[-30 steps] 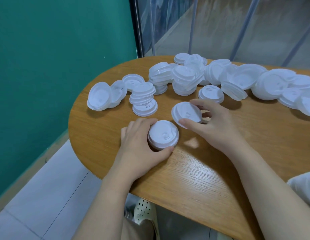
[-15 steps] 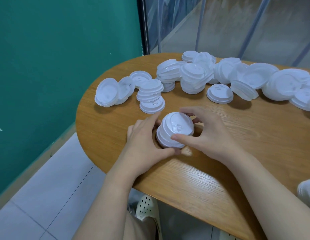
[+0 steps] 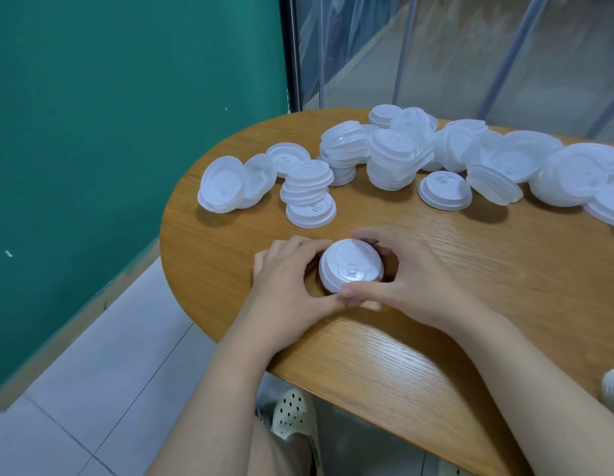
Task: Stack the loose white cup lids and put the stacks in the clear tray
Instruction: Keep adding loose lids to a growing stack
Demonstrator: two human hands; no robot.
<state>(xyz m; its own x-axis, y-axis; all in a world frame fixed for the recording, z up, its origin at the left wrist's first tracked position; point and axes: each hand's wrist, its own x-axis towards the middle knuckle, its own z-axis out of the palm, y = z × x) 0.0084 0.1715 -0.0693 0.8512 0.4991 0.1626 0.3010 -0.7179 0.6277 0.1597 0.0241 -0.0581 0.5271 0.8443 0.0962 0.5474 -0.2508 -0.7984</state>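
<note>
Both hands cupped a short stack of white cup lids (image 3: pixel 351 266) that stood on the wooden worktop (image 3: pixel 436 338) near its front edge. The left hand (image 3: pixel 285 286) wrapped the stack from the left, its fingers (image 3: pixel 298 245) curled round the far side and its thumb lying along the near rim. The right hand (image 3: pixel 412 280) closed on it from the right, with fingers bent over the back of the stack and the thumb tip meeting the left thumb at the front. The top lid sat level, its small raised sip tab facing the person.

Farther back on the worktop lay the loose lids (image 3: pixel 401 156), some in leaning piles, some overlapping. A single lid (image 3: pixel 444 190) lay flat by itself, well apart from the hands, and another small pile (image 3: pixel 309 194) stood just beyond the left hand. The clear tray could not be seen. Below the worktop edge a perforated cream shoe (image 3: pixel 292 417) rested on the tiled floor (image 3: pixel 92 389), beside a green wall (image 3: pixel 110 132).
</note>
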